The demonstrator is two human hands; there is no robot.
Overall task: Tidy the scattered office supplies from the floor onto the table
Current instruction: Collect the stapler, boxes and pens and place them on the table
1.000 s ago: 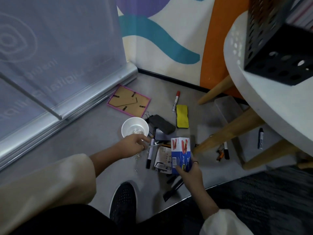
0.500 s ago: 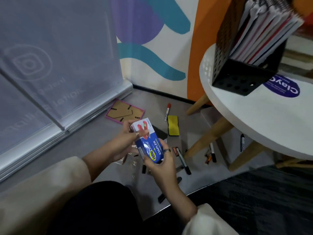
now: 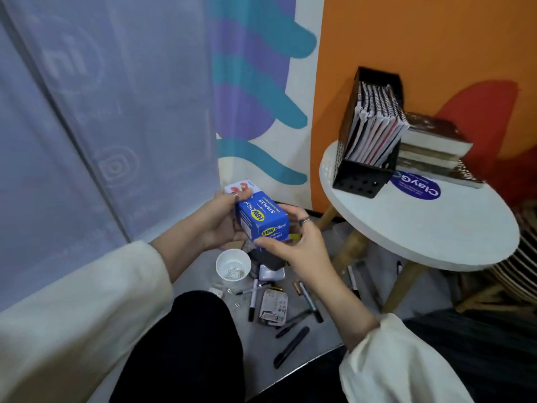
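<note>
A blue and white stapler box (image 3: 258, 212) is held up in the air between both hands, left of the round white table (image 3: 430, 228). My left hand (image 3: 220, 219) grips its far end, thumb on the white top. My right hand (image 3: 293, 242) curls round its near blue end from below. On the grey floor beneath lie a white paper cup (image 3: 233, 266) with paper clips inside, several black markers (image 3: 290, 346), a printed card (image 3: 274, 306) and a dark eraser partly hidden by my hands.
On the table stand a black perforated file holder (image 3: 360, 173) with notebooks, a stack of books (image 3: 433, 152) and a blue round sticker (image 3: 415, 186). Wooden table legs (image 3: 398, 289) reach the floor among more markers. A frosted glass panel (image 3: 87, 126) fills the left. My dark knee (image 3: 186, 344) is in front.
The box rose from the floor pile up to table height. My left hand left the cup and joined the right on the box. The view tilted upward.
</note>
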